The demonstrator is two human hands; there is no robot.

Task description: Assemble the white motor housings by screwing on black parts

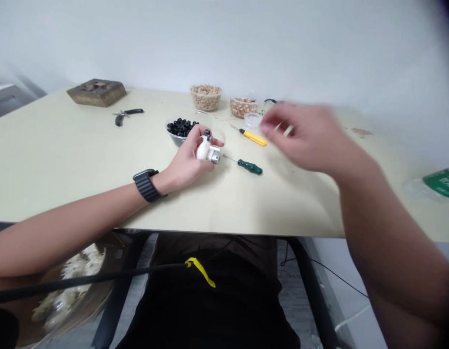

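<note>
My left hand (190,160), wearing a black watch, is closed around a small white plastic fitting (203,150). The fitting has a black piece on top and a grey metal-looking end facing right. Just behind that hand stands a clear bowl of black caps (181,127), partly covered by my fingers. My right hand (300,135) is raised over the table, blurred, with thumb and fingertips brought together; anything between them is too small or smeared to make out. Between the hands lie a green-handled screwdriver (249,167) and a yellow-handled knife (254,137).
Two clear tubs of small tan pieces (206,99) stand by the wall, near a small clear lid (252,119). Black-handled pliers (128,115) and a dark metal block (97,93) are at left. A green-labelled bottle (440,184) lies right. A box of white parts (82,271) sits below.
</note>
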